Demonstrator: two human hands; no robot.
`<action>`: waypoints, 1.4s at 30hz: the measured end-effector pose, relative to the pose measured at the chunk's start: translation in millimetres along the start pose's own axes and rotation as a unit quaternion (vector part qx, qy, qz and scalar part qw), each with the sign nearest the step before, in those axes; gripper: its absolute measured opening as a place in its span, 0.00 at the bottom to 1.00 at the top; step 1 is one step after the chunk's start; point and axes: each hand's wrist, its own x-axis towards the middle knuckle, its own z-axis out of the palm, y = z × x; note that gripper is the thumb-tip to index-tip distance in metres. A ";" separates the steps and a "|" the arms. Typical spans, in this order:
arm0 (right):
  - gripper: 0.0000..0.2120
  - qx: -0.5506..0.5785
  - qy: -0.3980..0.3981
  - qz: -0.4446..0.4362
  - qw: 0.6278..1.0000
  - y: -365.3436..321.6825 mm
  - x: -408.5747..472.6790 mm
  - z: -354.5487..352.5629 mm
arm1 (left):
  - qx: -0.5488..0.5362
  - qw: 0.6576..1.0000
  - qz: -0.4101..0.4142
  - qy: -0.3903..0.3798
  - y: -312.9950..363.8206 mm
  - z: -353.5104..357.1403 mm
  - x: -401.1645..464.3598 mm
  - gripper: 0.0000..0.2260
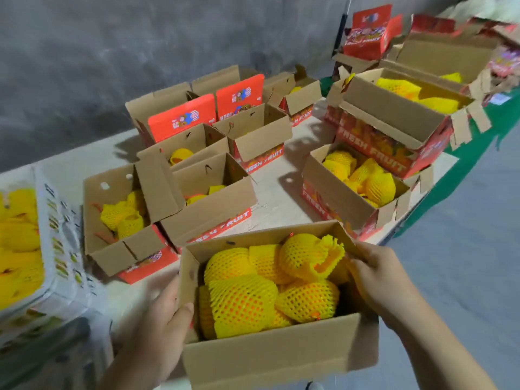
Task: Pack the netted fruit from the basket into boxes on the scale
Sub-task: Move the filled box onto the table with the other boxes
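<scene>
Grey concrete wall (140,52) fills upper left and top centre of frame. Pale table (281,190) runs from left edge toward upper right, with a green edge (461,175) along its right side. Grey floor (478,249) at right. White printed carton (60,235) at left edge, blurred, yellow contents inside. Dark pole (343,29) leans at the wall, top centre-right.
</scene>
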 end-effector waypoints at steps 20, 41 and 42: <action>0.36 -0.184 0.121 -0.058 0.974 105.5 149.3 -45.3 | -0.326 0.900 -0.278 0.073 111.7 303.6 103.6 0.45; 0.34 -0.159 0.044 -0.018 0.986 115.0 125.2 0.9 | -0.159 0.970 -0.156 0.094 140.1 250.2 210.6 0.26; 0.35 -0.157 0.049 -0.011 0.986 110.3 130.8 4.6 | -0.165 0.967 -0.159 0.111 138.9 250.5 206.7 0.25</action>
